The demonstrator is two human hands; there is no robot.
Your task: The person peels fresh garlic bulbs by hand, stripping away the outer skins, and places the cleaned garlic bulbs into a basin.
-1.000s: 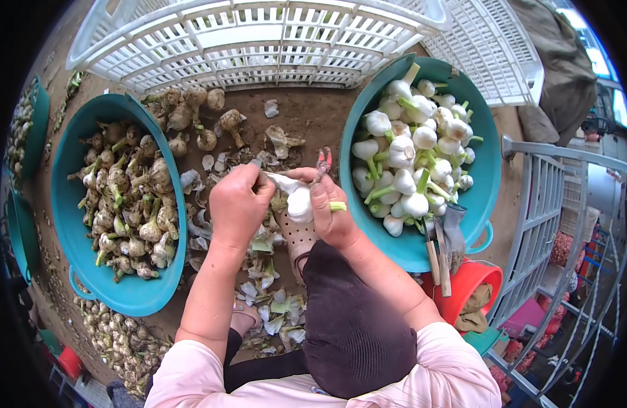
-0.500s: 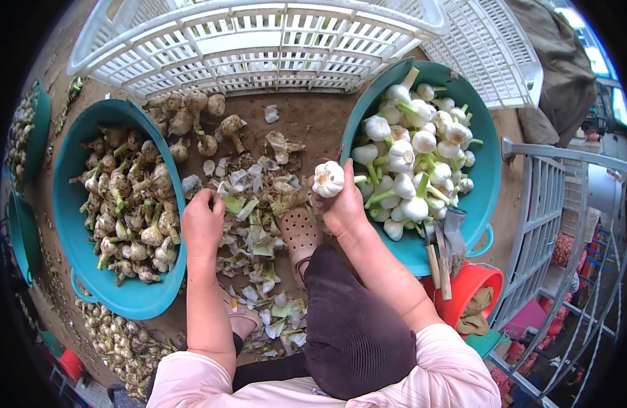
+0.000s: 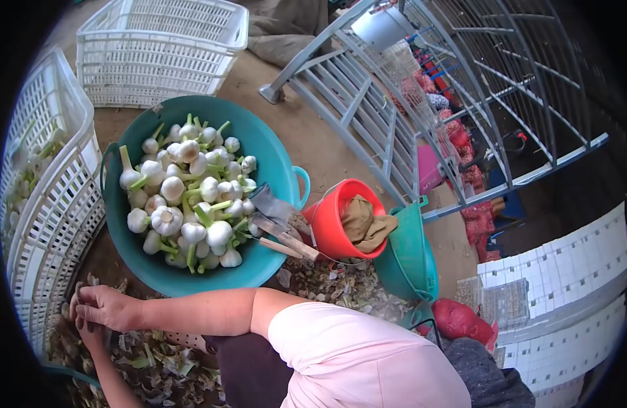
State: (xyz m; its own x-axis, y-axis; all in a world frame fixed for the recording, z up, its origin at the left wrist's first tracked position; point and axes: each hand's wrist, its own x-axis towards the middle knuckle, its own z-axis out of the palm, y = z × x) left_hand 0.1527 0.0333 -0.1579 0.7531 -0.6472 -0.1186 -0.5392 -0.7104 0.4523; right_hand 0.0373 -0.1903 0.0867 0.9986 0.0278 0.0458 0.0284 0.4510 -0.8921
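Note:
My right hand [image 3: 109, 308] is at the lower left, fingers bent and pressed together near my left hand [image 3: 90, 334], which it partly covers. Both hands look closed. Whatever lies between them is too hidden to name. Just past the fingertips, greyish-brown papery bits show. Above the right forearm stands a teal tub [image 3: 276, 146] heaped with white garlic bulbs [image 3: 218, 233], their green stems cut short. Two wooden-handled tools [image 3: 290, 243] and a grey plastic piece [image 3: 271, 202] rest on the tub's right rim.
White slatted crates [image 3: 150, 71] stand at the upper left. Right of the tub are a red bucket [image 3: 327, 221] with a brown cloth [image 3: 362, 224] and a green bucket [image 3: 412, 255]. A metal frame [image 3: 358, 102] rises behind. Garlic peelings [image 3: 157, 360] litter the floor.
The view has swung right. The right hand no longer shows the white garlic bulb and has moved away from the tub, over to the left hand.

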